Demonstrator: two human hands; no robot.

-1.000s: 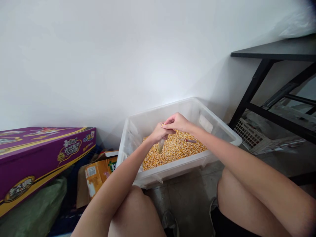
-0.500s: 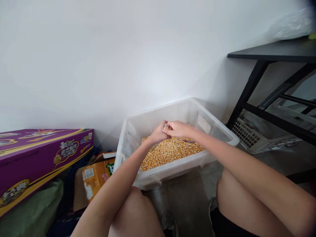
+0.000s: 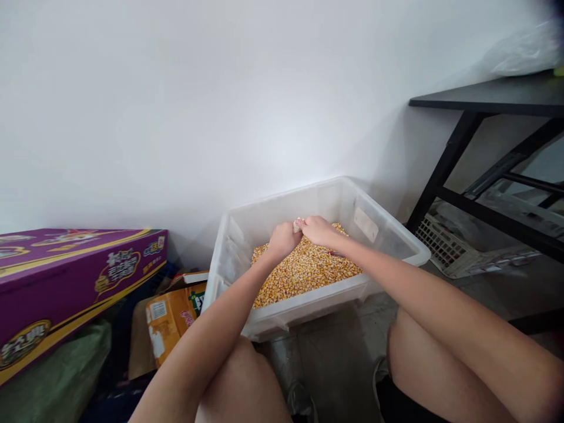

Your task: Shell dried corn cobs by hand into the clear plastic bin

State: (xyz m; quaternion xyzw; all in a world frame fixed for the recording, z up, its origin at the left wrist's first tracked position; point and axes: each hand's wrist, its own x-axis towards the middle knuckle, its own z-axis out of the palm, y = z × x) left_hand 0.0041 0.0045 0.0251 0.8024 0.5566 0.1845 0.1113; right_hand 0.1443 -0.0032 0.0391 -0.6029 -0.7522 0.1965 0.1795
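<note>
Nearest, we see the bin's [image 3: 308, 298] near edge, then loose kernels [image 3: 304, 273]. Over their middle, our left hand [image 3: 285, 239] and right hand [image 3: 319, 230] meet, both grips clenched on a pale piece [image 3: 296, 227]. Its exposed end points toward the far edge; its long axis is hidden. Half a second earlier, yellow showed between looser fingers.

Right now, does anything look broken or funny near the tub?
Yes, the orange box left of the tub: a pale, ragged patch breaks up its printed side, as if the surface got torn off.
</note>
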